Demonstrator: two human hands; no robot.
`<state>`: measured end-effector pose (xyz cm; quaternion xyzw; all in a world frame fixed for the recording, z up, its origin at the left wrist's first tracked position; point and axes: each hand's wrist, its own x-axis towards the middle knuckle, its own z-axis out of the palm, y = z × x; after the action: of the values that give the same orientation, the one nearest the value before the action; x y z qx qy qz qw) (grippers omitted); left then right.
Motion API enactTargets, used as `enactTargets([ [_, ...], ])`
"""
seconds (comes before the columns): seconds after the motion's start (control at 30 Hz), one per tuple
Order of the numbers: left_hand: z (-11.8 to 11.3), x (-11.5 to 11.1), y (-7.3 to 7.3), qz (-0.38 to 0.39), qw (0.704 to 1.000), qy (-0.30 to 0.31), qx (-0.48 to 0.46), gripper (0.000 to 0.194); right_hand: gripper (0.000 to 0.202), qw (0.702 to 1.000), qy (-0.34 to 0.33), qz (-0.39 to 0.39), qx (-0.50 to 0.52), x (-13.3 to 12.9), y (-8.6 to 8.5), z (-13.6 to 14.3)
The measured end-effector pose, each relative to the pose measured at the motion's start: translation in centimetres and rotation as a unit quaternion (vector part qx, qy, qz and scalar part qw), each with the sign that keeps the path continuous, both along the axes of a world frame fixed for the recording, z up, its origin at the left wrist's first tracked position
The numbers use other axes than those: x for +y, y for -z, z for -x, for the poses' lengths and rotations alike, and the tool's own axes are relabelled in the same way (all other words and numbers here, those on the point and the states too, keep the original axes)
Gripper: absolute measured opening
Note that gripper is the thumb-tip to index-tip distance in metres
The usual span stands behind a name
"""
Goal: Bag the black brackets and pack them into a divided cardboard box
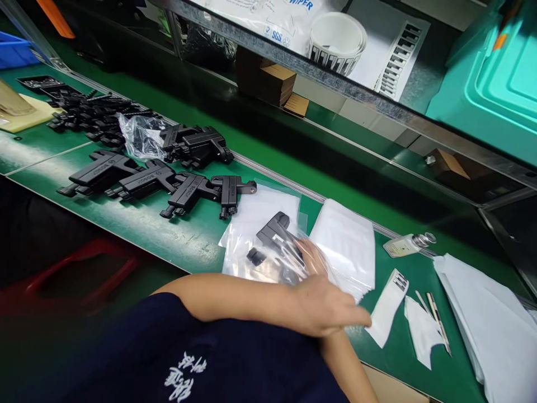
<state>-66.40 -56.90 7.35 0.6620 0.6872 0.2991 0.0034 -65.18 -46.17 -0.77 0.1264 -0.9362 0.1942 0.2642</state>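
Observation:
A black tool part (pixel 274 232) with a small white label lies in a clear plastic bag (pixel 268 266), above a pile of bags. My right hand (pixel 312 257) holds the bagged part at its right end, partly behind the film. Across my right wrist reaches my left arm. My left hand (pixel 331 308) is slightly blurred, its visible fingers stretched to the right beside a label strip (pixel 388 308), with nothing seen in them. Several unbagged black parts (pixel 191 193) stand in a row to the left. A stack of white bags (pixel 346 240) lies just right of my right hand.
More black parts (pixel 201 145) and a crumpled clear bag (pixel 142 137) lie at the back left. On the right are a pump bottle (pixel 405 245), tweezers (pixel 438 322) and white sheets (pixel 490 319). A metal shelf (pixel 377 109) with a label roll (pixel 338 42) and teal box (pixel 490 89) overhangs.

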Motion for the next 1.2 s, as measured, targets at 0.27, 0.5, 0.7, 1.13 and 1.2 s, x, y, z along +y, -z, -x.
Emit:
enactTargets([
  [0.27,6.6,-8.2,-3.6,0.151,0.985,-0.075,-0.04,0.042,0.033,0.981,-0.158,-0.105,-0.033,0.4,-4.7,-2.8],
  [0.5,8.7,-10.3,0.2,0.243,0.913,0.02,-0.327,0.052,0.049,0.962,-0.268,0.03,-0.048,-0.4,-7.3,-4.2],
  [0.7,8.0,-12.4,4.1,0.115,0.859,-0.003,-0.498,0.083,0.023,0.96,-0.265,0.034,-0.082,2.1,-8.4,-4.6],
  [1.13,6.3,-7.8,2.1,0.261,0.859,0.01,-0.441,0.08,0.014,0.945,-0.121,0.143,-0.267,5.8,-9.9,-2.2],
  [1.2,6.1,-7.5,1.9,0.275,0.853,0.016,-0.444,0.075,0.016,0.951,-0.01,0.272,-0.149,7.4,-10.5,-2.1],
])
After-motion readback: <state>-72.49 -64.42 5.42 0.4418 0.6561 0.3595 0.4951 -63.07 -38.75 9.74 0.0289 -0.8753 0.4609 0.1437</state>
